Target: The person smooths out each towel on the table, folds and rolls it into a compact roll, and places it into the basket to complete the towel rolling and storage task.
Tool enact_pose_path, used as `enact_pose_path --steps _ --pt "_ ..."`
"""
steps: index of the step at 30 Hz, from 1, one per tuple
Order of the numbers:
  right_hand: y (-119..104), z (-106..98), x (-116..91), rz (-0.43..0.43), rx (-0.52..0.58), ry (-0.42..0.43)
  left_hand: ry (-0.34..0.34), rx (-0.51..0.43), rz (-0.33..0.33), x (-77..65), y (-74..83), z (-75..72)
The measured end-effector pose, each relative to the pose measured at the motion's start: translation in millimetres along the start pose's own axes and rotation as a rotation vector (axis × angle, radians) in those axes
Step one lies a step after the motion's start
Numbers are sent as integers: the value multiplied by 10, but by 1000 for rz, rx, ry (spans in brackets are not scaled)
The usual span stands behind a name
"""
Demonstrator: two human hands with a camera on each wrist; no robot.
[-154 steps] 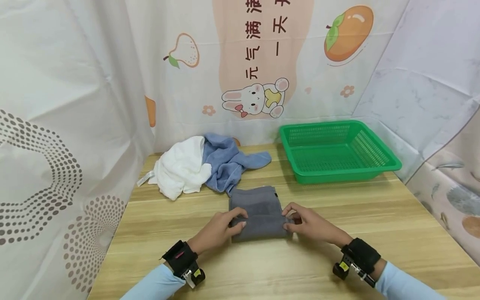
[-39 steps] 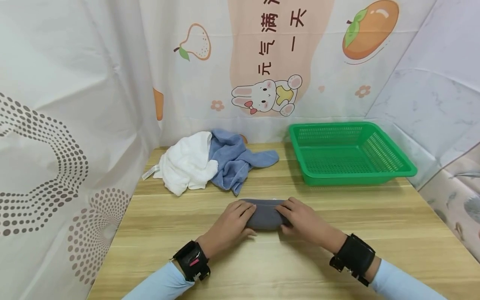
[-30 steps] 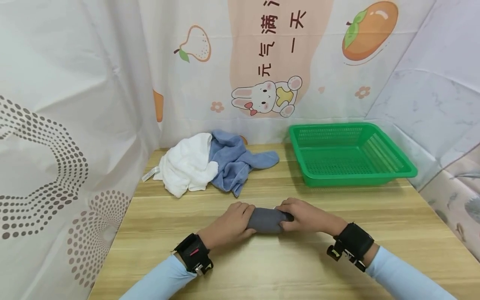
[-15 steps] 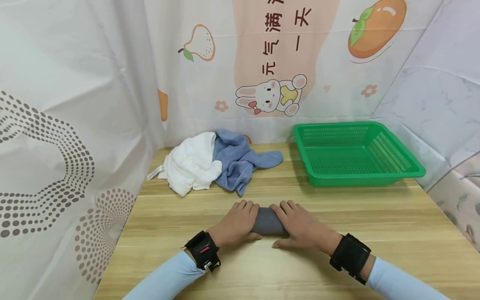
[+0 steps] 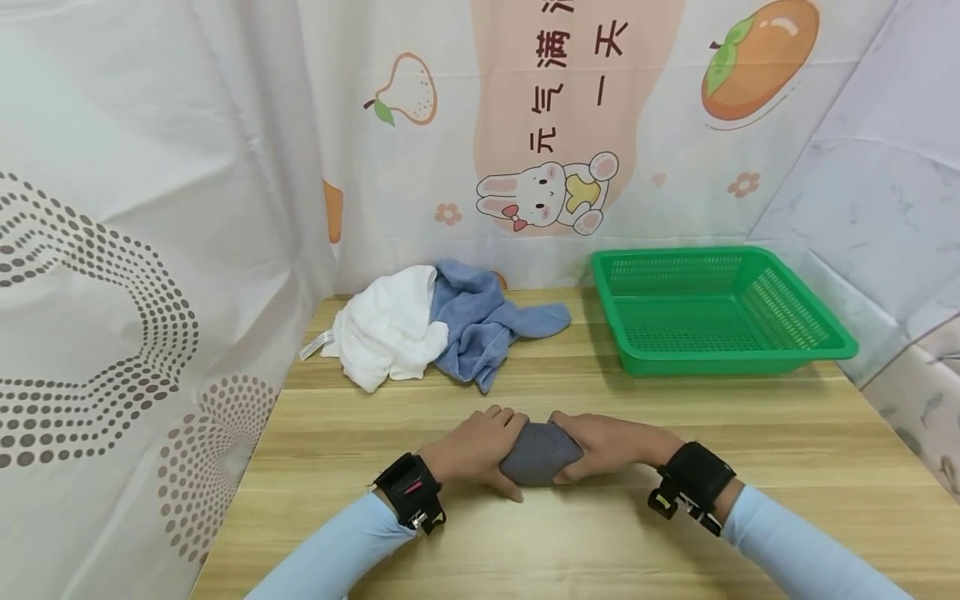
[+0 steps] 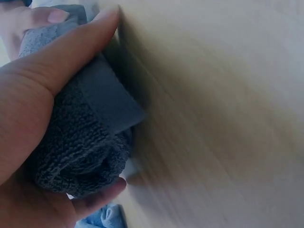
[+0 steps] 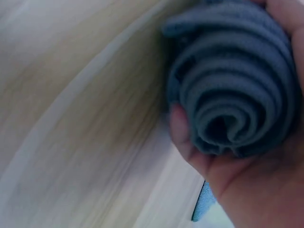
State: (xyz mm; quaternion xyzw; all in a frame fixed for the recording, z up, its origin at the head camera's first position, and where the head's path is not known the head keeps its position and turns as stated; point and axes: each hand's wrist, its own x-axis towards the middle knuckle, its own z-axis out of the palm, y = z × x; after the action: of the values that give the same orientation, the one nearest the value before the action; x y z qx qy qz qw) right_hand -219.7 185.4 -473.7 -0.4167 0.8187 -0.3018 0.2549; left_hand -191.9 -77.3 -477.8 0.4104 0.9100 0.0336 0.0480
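Note:
A dark grey towel (image 5: 536, 457), rolled into a short thick cylinder, is between both hands at the middle of the wooden table. My left hand (image 5: 483, 450) curls round its left end, fingers over the far side and thumb on the near side. Round the right end grips my right hand (image 5: 603, 446), its thumb low in front. In the left wrist view, a smooth band and flap edge show on the terry roll (image 6: 85, 137). Spiral layers are visible at the end of the roll (image 7: 232, 95) in the right wrist view.
A crumpled white towel (image 5: 390, 329) with a tag lies at the back left, touching a crumpled blue towel (image 5: 480, 325). At the back right stands a green plastic basket (image 5: 738, 367) with perforated walls. Printed curtains (image 5: 405, 183) hang behind and along the sides of the table.
The grey towel, partly flat about five seconds ago, is now fully rolled. Over the last half second, my right hand has gone from lying over the roll to gripping its end, and the roll has tilted.

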Motion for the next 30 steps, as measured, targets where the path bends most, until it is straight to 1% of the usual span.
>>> enact_pose_path --steps 1,2,3,4,7,8,9,10,13,16,19,22,24,25,26,27,30 --pt "-6 8 -4 10 17 -7 -4 -8 -1 -4 7 -3" --pt "-20 24 -8 8 -9 2 -6 -15 -4 -9 13 -6" --pt "-41 55 -12 3 -83 30 -5 -25 -9 -15 16 -5" --pt "-70 97 -17 -3 -181 73 -7 -33 -14 -21 18 -1" --pt "-182 283 -29 8 -533 242 -13 -57 -26 -31 12 16" --pt "-218 348 -32 15 -634 294 -18 -60 -29 -29 7 18" --pt "-245 409 -32 23 -703 334 -26 -60 -32 -25 3 13" --pt "-263 461 -32 26 -734 364 -33 -62 -36 -14 1 6" --pt "-251 524 -36 29 -748 424 -47 -76 -61 53 18 -27" --pt "-192 464 -51 44 -706 436 -35 -59 -89 143 79 -66" --pt "-130 362 -45 59 -632 398 17 44 -102 203 149 -72" --pt "-82 264 -18 55 -490 329 89 129 -100 215 191 -49" --pt "-59 219 1 43 -403 294 121 131 -94 211 191 -21" --pt "-53 209 6 37 -386 285 129 116 -93 211 180 -6" --pt "-47 208 13 31 -390 282 127 98 -93 211 165 4" --pt "-44 218 18 20 -418 291 118 77 -96 212 148 10" --pt "-33 264 -15 -3 -567 369 80 -3 -102 275 91 -3"
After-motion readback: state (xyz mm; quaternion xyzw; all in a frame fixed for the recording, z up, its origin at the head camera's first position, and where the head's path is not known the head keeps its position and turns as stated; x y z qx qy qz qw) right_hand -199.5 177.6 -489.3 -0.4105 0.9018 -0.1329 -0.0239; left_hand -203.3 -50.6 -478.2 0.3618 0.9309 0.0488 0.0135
